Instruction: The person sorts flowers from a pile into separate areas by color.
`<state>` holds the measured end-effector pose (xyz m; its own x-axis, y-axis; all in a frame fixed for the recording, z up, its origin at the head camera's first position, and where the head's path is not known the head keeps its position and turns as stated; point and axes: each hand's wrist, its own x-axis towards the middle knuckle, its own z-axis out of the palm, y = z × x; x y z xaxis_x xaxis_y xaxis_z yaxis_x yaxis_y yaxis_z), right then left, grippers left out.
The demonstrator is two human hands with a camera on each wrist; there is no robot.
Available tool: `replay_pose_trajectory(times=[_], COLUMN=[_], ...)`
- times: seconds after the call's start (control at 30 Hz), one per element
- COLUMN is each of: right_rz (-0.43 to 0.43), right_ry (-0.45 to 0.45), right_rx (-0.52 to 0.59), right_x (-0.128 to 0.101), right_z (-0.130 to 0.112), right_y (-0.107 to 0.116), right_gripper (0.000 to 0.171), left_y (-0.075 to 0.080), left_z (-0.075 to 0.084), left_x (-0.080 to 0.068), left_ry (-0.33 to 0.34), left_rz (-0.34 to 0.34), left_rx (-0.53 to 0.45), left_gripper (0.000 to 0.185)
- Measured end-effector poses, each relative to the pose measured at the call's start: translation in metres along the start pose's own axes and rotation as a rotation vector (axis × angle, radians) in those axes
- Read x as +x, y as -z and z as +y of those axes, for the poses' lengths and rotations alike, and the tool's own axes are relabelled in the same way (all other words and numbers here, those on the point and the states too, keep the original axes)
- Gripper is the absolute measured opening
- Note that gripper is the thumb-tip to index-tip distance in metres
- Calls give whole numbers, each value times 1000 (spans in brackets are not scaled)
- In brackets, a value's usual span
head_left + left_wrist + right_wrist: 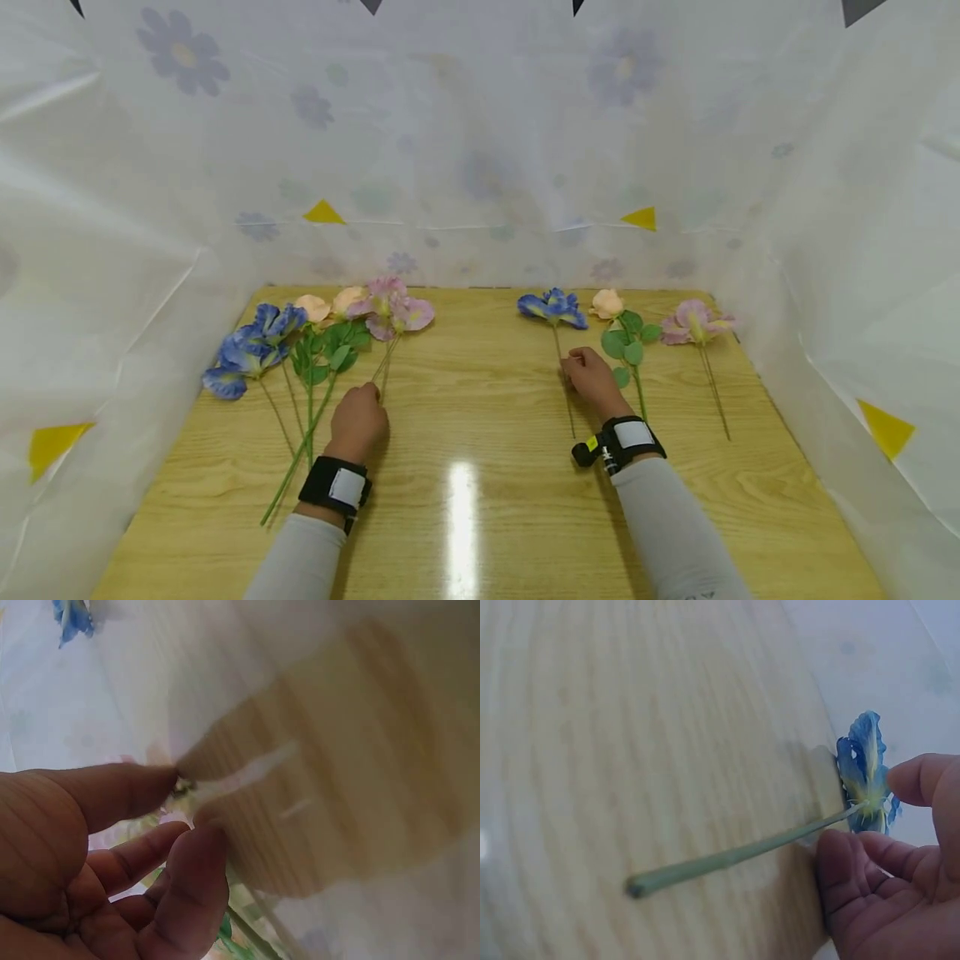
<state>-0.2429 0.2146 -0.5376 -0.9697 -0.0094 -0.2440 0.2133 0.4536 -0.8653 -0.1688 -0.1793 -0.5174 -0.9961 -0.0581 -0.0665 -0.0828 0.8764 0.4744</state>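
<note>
Nearest, at the bottom edge of the head view, are two grey sleeves (678, 533). Lettering on the right one is cut off by the frame edge and too small to read with certainty. Each wrist carries a black strap (318, 479) with a pale rectangular patch (347, 487); a small black device (583, 454) with a yellow-green mark projects beside the right strap.

Left hand (360, 422), left of centre: at the lower stems of the pink flowers (390, 308); thumb and forefinger are brought close, but whether they pinch a stem cannot be told. Right hand (596, 379), right of centre: beside the stem (727, 859) of a blue flower (553, 308) — thumb and fingers stand apart, with the stem running between them in the right wrist view.

The wooden desk (480, 417) shows a strip of glare (461, 529) at lower centre. On its left half lie overlapping blue flowers (251, 346), then two peach roses (311, 308) with leaves and crossing green stems (281, 487), then the pink flowers. On its right half, beyond the blue flower, lie one peach rose (607, 303) and, farther right, one pink flower (697, 323); all blooms point toward the far edge.

Farthest, a pale flower-printed sheet (480, 125) encloses the desk — yellow triangles (325, 212) show on it, and dark tips (371, 4) at the top of the frame.
</note>
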Motion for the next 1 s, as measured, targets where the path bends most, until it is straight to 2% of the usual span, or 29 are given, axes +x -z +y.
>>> replay_pose_trajectory(times=[0.17,0.3,0.4,0.5,0.77,1.0], right_rz=[8,3,12,24,28,35], right_ry=[20,35,40,38,29,41], right_rx=[40,40,41,41,34,35], right_x=[0,-2,-4,-6,-6,-5], right_z=[6,7,8,8,7,9], right_y=[-3,-5,-5,-4,-5,-5], right_gripper=[50,48,47,46,46,47], left_y=[-2,1,5,8,7,0], left_z=[-4,-7,-6,-5,-7,-2], left_x=[4,4,2,3,10,20], left_ry=[-9,11,15,19,23,-38], left_rz=[46,54,47,34,37,50], left_rx=[-10,-99,-186,-222,-141,-60], left_gripper=[13,14,31,45,43,37])
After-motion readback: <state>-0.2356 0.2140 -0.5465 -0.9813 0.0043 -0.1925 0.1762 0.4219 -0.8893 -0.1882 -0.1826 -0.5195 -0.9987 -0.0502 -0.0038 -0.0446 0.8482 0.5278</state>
